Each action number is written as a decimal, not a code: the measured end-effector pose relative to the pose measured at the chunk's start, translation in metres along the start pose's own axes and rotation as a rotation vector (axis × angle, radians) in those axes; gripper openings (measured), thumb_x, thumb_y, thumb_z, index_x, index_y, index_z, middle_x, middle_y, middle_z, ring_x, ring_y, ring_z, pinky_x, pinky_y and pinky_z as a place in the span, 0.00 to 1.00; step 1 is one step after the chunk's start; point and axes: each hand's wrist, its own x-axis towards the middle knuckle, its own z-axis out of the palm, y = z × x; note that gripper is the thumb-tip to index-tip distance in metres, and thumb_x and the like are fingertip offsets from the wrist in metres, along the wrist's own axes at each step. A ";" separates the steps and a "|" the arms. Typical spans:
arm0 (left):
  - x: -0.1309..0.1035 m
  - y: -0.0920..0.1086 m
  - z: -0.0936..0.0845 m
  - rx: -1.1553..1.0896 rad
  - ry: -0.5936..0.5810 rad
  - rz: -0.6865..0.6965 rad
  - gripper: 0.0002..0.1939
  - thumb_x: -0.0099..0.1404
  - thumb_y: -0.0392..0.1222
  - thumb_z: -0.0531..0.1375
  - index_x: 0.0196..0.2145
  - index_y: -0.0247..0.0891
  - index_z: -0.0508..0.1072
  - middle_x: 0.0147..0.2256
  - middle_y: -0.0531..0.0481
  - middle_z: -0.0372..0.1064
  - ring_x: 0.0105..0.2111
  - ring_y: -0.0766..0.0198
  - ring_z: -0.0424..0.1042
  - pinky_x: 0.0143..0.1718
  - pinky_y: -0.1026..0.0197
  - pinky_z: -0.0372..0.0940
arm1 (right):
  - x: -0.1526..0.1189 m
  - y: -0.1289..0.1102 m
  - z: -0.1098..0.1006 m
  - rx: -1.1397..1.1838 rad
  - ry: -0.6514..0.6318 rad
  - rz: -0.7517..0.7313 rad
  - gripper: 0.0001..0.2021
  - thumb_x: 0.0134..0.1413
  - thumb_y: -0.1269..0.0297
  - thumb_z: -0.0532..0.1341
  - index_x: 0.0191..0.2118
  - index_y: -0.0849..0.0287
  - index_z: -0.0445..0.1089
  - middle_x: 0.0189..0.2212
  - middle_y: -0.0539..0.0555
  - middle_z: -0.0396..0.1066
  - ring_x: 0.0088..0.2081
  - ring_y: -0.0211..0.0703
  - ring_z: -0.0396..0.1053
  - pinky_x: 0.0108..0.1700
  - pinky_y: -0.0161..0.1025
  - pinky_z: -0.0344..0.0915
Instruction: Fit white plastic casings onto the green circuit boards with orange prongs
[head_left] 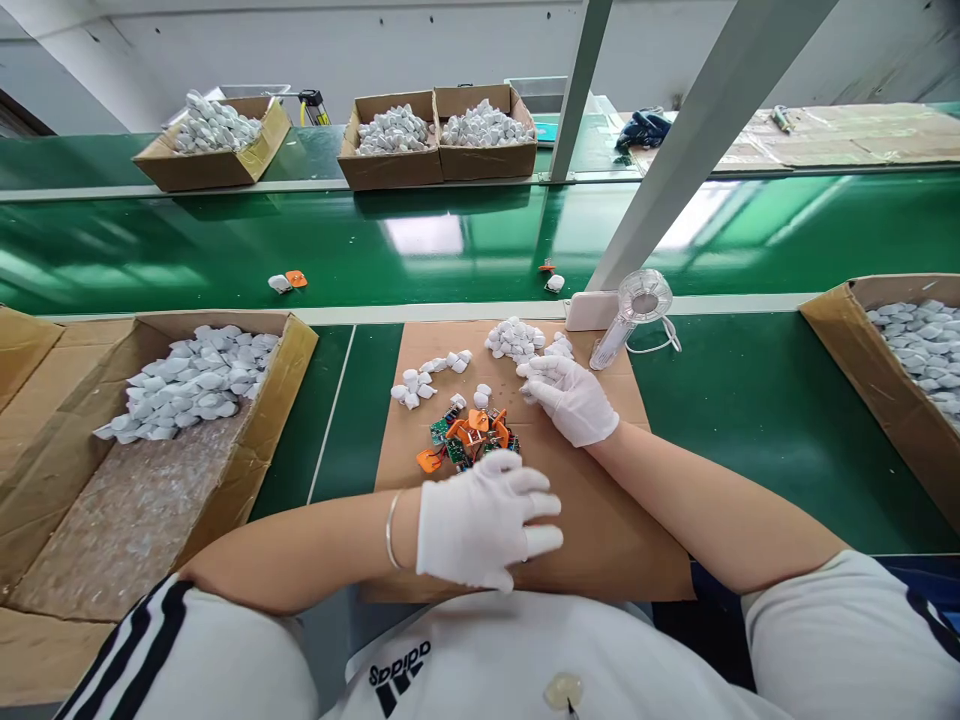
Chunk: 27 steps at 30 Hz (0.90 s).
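Note:
My left hand [491,522], in a white glove, hovers palm down over the near part of the cardboard sheet [592,540], its fingers spread. A bit of orange shows beneath those fingers, mostly hidden. Just beyond lies a heap of green circuit boards with orange plastic parts [477,428]. My right hand [574,398], also gloved, reaches to the pile of small white plastic pieces [514,340]. Its fingers are bent together at the pile's near edge; white glove against white pieces hides what is between them. More loose white pieces [413,386] lie left of the pile.
A clear handheld fan [634,310] stands beside a white block. Cardboard boxes of white pieces stand left [300,350] and right [847,330], with more boxes [390,175] on the far ledge. Small white and orange parts [280,284] lie on the green belt. A grey post [675,170] slants upward.

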 end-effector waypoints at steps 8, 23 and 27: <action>0.004 -0.013 -0.001 -0.183 0.223 -0.033 0.08 0.60 0.31 0.57 0.33 0.44 0.71 0.32 0.53 0.73 0.39 0.62 0.72 0.46 0.55 0.63 | -0.002 -0.006 -0.001 -0.045 -0.031 0.135 0.18 0.41 0.56 0.70 0.36 0.58 0.66 0.26 0.51 0.76 0.22 0.38 0.70 0.21 0.35 0.66; -0.005 -0.103 0.008 -1.091 1.204 -0.754 0.22 0.51 0.37 0.69 0.44 0.38 0.70 0.35 0.50 0.71 0.36 0.62 0.75 0.32 0.61 0.72 | -0.005 -0.007 -0.001 -0.026 -0.108 0.078 0.14 0.44 0.57 0.68 0.38 0.58 0.73 0.33 0.53 0.77 0.24 0.36 0.70 0.27 0.38 0.69; -0.007 -0.108 0.007 -1.075 1.043 -0.811 0.22 0.51 0.40 0.69 0.43 0.35 0.71 0.34 0.49 0.72 0.31 0.63 0.75 0.34 0.58 0.72 | -0.003 -0.003 0.000 0.032 -0.128 0.052 0.15 0.37 0.61 0.72 0.34 0.58 0.72 0.41 0.53 0.75 0.34 0.42 0.75 0.41 0.44 0.72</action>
